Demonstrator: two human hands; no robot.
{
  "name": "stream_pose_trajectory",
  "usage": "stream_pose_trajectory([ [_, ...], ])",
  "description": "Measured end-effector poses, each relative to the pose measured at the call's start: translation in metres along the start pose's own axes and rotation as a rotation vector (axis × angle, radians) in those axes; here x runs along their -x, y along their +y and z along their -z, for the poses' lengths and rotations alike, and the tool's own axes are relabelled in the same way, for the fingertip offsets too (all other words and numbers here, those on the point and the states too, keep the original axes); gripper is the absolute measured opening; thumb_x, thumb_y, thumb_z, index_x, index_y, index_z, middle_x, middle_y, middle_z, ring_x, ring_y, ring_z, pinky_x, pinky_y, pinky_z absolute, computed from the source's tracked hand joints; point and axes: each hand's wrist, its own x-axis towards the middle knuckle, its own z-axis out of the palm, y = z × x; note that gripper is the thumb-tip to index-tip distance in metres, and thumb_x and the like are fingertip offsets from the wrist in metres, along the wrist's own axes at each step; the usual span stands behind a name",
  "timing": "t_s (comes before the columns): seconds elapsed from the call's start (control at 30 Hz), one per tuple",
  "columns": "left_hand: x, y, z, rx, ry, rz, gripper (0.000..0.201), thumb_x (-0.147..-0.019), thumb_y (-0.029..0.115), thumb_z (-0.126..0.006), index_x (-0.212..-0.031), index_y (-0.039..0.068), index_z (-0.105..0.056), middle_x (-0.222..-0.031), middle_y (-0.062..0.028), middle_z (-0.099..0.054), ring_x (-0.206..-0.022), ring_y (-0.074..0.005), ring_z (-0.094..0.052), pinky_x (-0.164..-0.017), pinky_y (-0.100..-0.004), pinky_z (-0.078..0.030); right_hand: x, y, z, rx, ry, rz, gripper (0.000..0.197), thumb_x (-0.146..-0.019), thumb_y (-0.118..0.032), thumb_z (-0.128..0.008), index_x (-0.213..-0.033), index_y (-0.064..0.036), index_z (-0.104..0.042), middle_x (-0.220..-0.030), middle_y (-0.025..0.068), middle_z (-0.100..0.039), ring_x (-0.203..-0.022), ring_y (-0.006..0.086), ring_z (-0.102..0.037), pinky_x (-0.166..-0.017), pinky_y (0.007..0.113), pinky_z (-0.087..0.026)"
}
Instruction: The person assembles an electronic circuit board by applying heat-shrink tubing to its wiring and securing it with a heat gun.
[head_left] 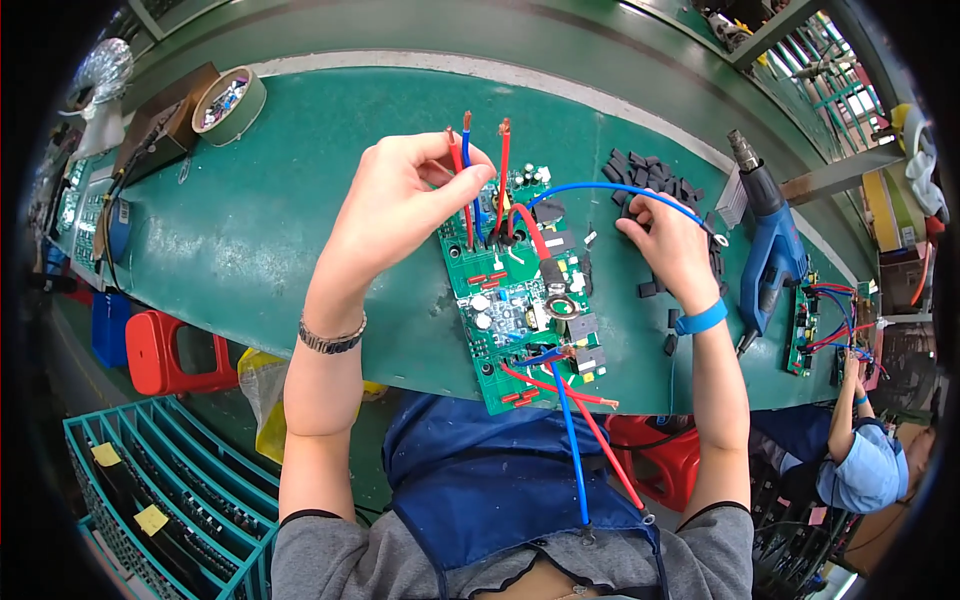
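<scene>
head view: bare hands at work over a green circuit-board assembly (515,265) on the bench (300,170).
from the left, a teal rack (180,425) and a red stool (148,350) stand below the bench, and a round tub (249,118) of small parts sits on it; the left hand (400,205) has thumb and fingers together on a red wire (468,225) and a blue wire (466,145), both rising from the assembly, which lies mid-bench before the person; a longer blue lead (590,184) arches rightward to the right hand (672,245), whose fingertips are at a pile of black pieces (640,165), though i cannot tell whether they close on one; beyond lies a blue heat gun (772,265), then a co-worker's blue sleeve (868,468).
</scene>
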Motion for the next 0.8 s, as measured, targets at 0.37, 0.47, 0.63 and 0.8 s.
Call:
stream_pose_trajectory([
  [0.37,0.008,0.009,0.003,0.421,-0.029,0.061,0.021,-0.089,0.014,-0.069,-0.103,-0.001,-0.069,-0.088,-0.0057,-0.070,-0.072,-0.0083,-0.063,-0.062,-0.0218,-0.050,0.021,-0.038,0.008,-0.168,0.093,0.130,0.011,-0.081,-0.001,-0.057,-0.091,-0.0008,-0.051,-0.071,0.0193,-0.059,-0.064,0.0392,-0.059,-0.055,0.044,-0.047],
  [0.47,0.008,0.014,-0.005,0.457,0.001,0.056,0.018,-0.092,0.013,-0.065,-0.104,0.001,-0.068,-0.094,-0.0083,-0.072,-0.073,-0.0080,-0.065,-0.060,-0.0195,-0.048,0.031,-0.083,0.038,-0.627,-0.071,-0.048,0.009,-0.083,0.004,-0.057,-0.092,0.0012,-0.055,-0.072,0.0094,-0.061,-0.056,0.0163,-0.060,-0.052,0.028,-0.047],
  [0.63,0.005,0.008,-0.019,0.523,0.084,-0.101,0.019,-0.090,0.007,-0.065,-0.108,0.000,-0.067,-0.094,-0.0097,-0.071,-0.075,-0.0098,-0.067,-0.061,-0.0199,-0.052,0.001,-0.113,0.060,-0.744,0.179,0.153,0.011,-0.088,0.001,-0.055,-0.098,0.0010,-0.060,-0.079,0.0058,-0.062,-0.066,0.0068,-0.059,-0.059,0.021,-0.047],
  [0.8,0.006,0.011,-0.023,0.423,0.145,-0.101,0.018,-0.090,0.006,-0.065,-0.107,-0.001,-0.069,-0.092,-0.0091,-0.071,-0.072,-0.0090,-0.065,-0.062,-0.0207,-0.053,-0.031,-0.121,0.055,-0.901,0.106,0.205,0.014,-0.091,-0.009,-0.062,-0.100,0.0022,-0.061,-0.084,0.0038,-0.063,-0.071,0.0063,-0.058,-0.063,0.021,-0.048],
])
